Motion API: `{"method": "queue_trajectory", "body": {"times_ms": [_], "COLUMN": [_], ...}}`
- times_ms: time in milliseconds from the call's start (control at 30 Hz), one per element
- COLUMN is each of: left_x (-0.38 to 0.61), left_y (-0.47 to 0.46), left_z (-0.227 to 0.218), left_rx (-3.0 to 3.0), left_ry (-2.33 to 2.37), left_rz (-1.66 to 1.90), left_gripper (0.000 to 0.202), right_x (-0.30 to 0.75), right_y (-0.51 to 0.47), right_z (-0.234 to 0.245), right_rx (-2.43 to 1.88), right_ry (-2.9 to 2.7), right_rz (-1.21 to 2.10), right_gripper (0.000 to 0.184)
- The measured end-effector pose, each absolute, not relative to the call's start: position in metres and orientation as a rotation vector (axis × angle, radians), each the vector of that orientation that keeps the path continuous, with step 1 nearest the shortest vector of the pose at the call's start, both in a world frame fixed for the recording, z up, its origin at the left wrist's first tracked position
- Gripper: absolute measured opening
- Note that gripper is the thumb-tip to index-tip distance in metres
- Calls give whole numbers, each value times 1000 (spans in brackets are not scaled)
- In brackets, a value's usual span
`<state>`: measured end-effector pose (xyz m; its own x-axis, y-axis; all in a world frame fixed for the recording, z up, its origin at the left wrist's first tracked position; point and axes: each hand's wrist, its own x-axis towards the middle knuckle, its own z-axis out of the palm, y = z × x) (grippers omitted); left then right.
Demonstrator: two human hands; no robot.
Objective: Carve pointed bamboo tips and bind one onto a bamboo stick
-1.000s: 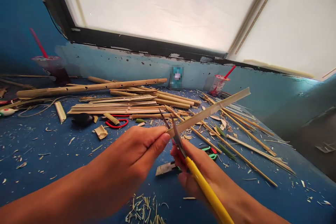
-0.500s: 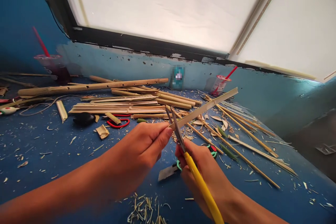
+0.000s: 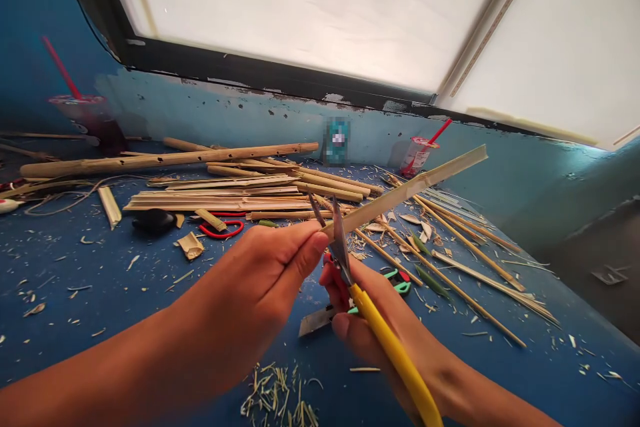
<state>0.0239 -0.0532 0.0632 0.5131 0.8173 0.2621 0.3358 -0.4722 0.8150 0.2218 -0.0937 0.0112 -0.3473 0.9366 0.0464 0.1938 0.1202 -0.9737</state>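
A split bamboo strip (image 3: 415, 185) slants up to the right, its near end pinched between the thumb and fingers of my left hand (image 3: 265, 273). My right hand (image 3: 380, 320) grips yellow-handled scissors (image 3: 393, 350). Their blades point away from me and are parted, with the strip crossing between them close to my left fingertips. Under my right hand on the table lies a cutter knife (image 3: 316, 321) with green and red on its handle, partly hidden by the hand. Bamboo shavings (image 3: 277, 397) are heaped near the front.
On the blue table (image 3: 125, 307) lie a long bamboo pole (image 3: 165, 160), split bamboo pieces (image 3: 215, 200), thin sticks (image 3: 465, 300) and a red-handled tool (image 3: 223, 230). Drink cups with red straws stand at the back left (image 3: 93, 123) and right (image 3: 416, 157), before the wall.
The strip now reaches farther up and right past the scissors. Both hands still hold what they held, and the blades stay parted. The whole view has shifted slightly.
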Motion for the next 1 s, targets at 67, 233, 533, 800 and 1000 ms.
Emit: {"method": "queue_trajectory", "body": {"times_ms": [67,233,533,800,1000], "left_x": [23,22,20,17,21], "left_y": [-54,-52,-43,-34,-36], "left_z": [65,70,75,72,62], "left_rx": [2067,2180,2198,2150,2180], "left_ry": [928,944,1006,950,1052], "left_rz": [862,903,830,781,830], "left_gripper": [45,46,49,48,46], "right_x": [225,230,232,227,222], "right_y": [-94,-93,-93,-90,-89], "right_z": [14,20,26,18,22], "right_rx": [-1097,-1084,-1184,-1305,-1340], "right_ry": [-1702,-1782,-1807,-1691,-1662], "right_rz": [1272,1211,1236,1211,1121], "right_gripper": [20,22,26,18,21]}}
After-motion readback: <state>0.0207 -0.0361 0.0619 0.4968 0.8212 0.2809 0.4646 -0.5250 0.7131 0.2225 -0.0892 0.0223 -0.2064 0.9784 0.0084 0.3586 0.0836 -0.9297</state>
